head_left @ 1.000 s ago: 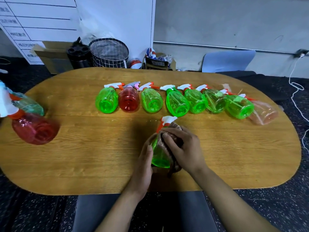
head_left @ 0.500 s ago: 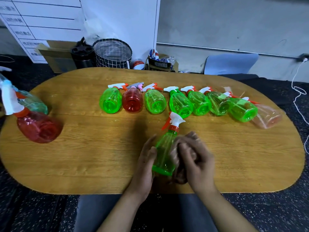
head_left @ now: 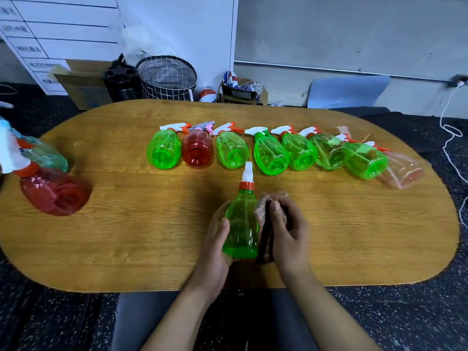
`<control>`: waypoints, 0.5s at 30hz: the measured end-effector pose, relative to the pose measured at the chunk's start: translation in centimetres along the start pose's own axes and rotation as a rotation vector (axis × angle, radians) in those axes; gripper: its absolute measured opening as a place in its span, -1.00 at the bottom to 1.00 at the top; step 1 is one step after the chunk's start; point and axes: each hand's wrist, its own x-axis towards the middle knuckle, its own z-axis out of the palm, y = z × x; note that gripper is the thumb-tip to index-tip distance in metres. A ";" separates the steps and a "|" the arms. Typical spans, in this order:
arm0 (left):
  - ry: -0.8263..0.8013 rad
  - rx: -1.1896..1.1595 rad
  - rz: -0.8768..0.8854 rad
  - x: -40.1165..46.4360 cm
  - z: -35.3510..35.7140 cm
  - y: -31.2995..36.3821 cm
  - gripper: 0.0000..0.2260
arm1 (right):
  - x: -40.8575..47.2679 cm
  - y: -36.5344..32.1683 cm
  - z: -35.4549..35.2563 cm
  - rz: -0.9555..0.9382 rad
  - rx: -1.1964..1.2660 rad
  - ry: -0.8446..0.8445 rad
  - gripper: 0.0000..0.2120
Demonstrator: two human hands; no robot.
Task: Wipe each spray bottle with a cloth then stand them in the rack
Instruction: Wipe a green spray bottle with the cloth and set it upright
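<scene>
Wooden bench [head_left: 126,236]; wall chart [head_left: 38,34] text unreadable. L hand [head_left: 215,239] grips green bottle [head_left: 240,224]. R hand [head_left: 288,231] pinches cloth [head_left: 263,211] against it.

light: dim, cool, perhaps from overhead | shadows: soft | edges: wide-angle bowing, blurred left | centre: sharp

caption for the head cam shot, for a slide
Left hand grips a green spray bottle while the right hand presses a cloth to its side; eight bottles lie behind.
</scene>
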 end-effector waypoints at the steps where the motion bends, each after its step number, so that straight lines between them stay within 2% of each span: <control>1: 0.007 -0.001 -0.006 0.1 0.0 -0.1 -0.50 | 0.8 -0.4 -0.1 -0.014 -0.027 0.016 -0.85; 4: 0.002 -0.002 0.003 0.3 0.0 -0.5 -0.55 | 2.7 -1.8 -0.1 -0.096 -0.225 -0.038 -0.83; 9: -0.030 -0.031 -0.007 0.3 -0.1 -0.8 -0.44 | 1.5 -1.4 0.3 -0.308 -0.636 -0.216 -0.73; 11: -0.010 -0.038 0.007 0.3 -0.2 -0.8 -0.44 | 0.3 -1.1 -0.3 -0.427 -0.670 -0.292 -0.72; 15: 0.091 0.060 0.053 0.5 0.0 -0.4 -0.57 | -1.6 -0.4 -2.3 -0.718 -0.742 -0.546 -0.75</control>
